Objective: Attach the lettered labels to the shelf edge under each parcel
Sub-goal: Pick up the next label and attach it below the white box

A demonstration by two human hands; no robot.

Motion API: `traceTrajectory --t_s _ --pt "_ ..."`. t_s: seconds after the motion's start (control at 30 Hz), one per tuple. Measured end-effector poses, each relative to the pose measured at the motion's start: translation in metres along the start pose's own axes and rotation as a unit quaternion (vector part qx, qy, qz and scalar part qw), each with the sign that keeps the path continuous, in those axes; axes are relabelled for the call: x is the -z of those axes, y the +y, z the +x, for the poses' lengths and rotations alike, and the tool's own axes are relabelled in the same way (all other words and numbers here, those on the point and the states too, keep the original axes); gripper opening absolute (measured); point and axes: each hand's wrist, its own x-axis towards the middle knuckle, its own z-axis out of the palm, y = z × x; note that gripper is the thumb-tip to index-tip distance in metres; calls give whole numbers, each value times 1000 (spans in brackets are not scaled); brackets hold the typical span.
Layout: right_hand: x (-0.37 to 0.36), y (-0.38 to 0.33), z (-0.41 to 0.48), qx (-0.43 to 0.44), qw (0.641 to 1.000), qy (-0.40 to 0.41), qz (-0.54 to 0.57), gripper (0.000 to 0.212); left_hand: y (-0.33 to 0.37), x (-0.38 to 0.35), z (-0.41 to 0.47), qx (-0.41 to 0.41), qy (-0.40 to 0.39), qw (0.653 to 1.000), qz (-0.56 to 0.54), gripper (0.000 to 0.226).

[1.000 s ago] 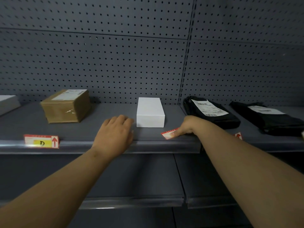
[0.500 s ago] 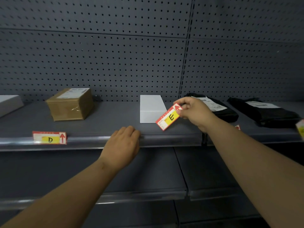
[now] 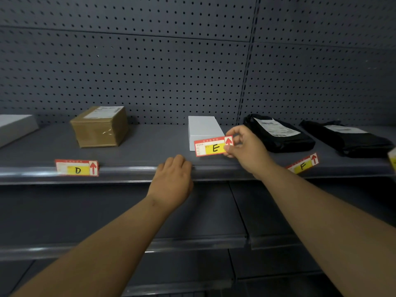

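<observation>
My right hand (image 3: 246, 148) pinches the right end of the red-and-yellow E label (image 3: 211, 147), held level in front of the white box (image 3: 203, 130), a little above the shelf edge (image 3: 128, 171). My left hand (image 3: 172, 181) rests on that edge just left of the box, fingers curled over the rail with nothing in them. A D label (image 3: 77, 167) sits on the edge below the brown cardboard parcel (image 3: 100, 126). An F label (image 3: 303, 165) lies tilted on the shelf in front of a black bagged parcel (image 3: 278, 133).
A second black bagged parcel (image 3: 347, 138) lies at the far right, with part of another label (image 3: 393, 160) at the frame edge. A grey box (image 3: 15, 127) sits at the far left. Pegboard backs the shelf; lower shelves (image 3: 192, 241) run below.
My right hand picked the E label off the shelf, raised it, and turned it level facing me. My left hand slid back from the shelf surface onto the edge rail.
</observation>
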Motion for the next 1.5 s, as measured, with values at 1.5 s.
traceTrajectory --t_s 1.5 --pt "-21 16 -17 65 950 23 -304 11 -16 -13 -15 -86 22 995 -47 45"
